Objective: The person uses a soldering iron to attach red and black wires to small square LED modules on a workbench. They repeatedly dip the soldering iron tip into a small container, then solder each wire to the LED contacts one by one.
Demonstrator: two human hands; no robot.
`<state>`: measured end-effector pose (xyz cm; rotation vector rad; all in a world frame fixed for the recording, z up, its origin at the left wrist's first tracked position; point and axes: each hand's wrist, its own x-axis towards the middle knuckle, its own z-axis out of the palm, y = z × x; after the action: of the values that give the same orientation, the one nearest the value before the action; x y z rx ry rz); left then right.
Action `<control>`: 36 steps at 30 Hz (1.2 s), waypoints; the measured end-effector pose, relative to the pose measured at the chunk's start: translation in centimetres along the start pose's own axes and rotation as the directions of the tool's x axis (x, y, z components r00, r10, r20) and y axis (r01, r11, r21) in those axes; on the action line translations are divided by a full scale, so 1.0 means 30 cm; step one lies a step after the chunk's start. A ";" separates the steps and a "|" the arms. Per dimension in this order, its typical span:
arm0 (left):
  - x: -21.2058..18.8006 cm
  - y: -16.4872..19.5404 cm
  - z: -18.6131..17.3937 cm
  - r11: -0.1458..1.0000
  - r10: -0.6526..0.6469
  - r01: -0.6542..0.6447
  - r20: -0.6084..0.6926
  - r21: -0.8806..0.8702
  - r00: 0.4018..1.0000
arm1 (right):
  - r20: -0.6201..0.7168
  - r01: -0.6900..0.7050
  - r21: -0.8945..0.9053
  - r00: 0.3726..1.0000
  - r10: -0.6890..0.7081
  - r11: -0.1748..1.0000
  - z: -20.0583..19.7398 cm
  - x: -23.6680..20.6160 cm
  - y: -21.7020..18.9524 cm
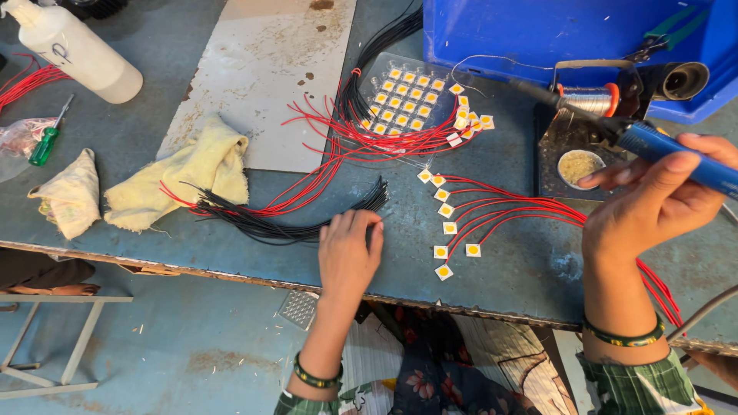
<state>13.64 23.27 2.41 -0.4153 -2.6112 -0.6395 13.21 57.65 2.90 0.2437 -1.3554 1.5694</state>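
Blue-grey and scuffed, the workbench (530,269) fills my view, its near edge cutting across just above the wearer's lap. Top right I've got a big blue plastic crate (553,31), and beside it, top centre, a pale rectangular sheet (261,77) lying flat on the bench. Far left, a white squeeze bottle (77,50) lies tilted, with two yellowish cloths (192,173) crumpled below it and a small green-handled screwdriver (46,142) between them and the edge.

Now the wiring: a bunch of black wires (269,223) runs across the middle, and the left hand (350,250) is flat on the bench at its right end, fingers close together and curled over the wire tips, touching them; whether they actually pinch a wire I cannot tell. Red wires (369,142) fan out over a clear tray of small square LED chips (403,96).

Right side, the right hand (653,204) is raised above the bench, fingers wrapped round the blue handle of a soldering iron (653,142), index finger stretched out, the tip aimed up-left toward a wire spool on a metal stand (588,96). Under that hand sits a small round tin of flux (578,165). Between the two hands, a row of loose LED chips with red leads (446,228) lies on the bench.
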 end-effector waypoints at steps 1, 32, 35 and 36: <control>-0.020 0.020 -0.007 0.993 -0.017 0.017 0.003 -0.117 1.000 | 0.006 -0.007 0.040 1.000 0.007 0.999 0.004 -0.003 -0.003; -0.166 0.321 0.128 0.975 -0.018 0.002 -0.070 -0.222 0.997 | 0.506 0.178 0.019 0.847 -0.162 0.984 0.079 -0.030 -0.090; -0.164 0.321 0.131 0.977 -0.015 -0.002 -0.076 -0.216 0.997 | 0.592 0.188 -0.011 0.793 -0.145 0.982 0.097 -0.031 -0.108; -0.165 0.320 0.131 0.977 -0.014 -0.003 -0.078 -0.213 0.997 | 0.607 0.197 -0.001 0.779 -0.155 0.980 0.103 -0.033 -0.111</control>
<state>20.27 32.45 0.50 -0.4376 -2.4789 -0.9237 14.89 54.09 5.39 0.8732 -1.8079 1.3285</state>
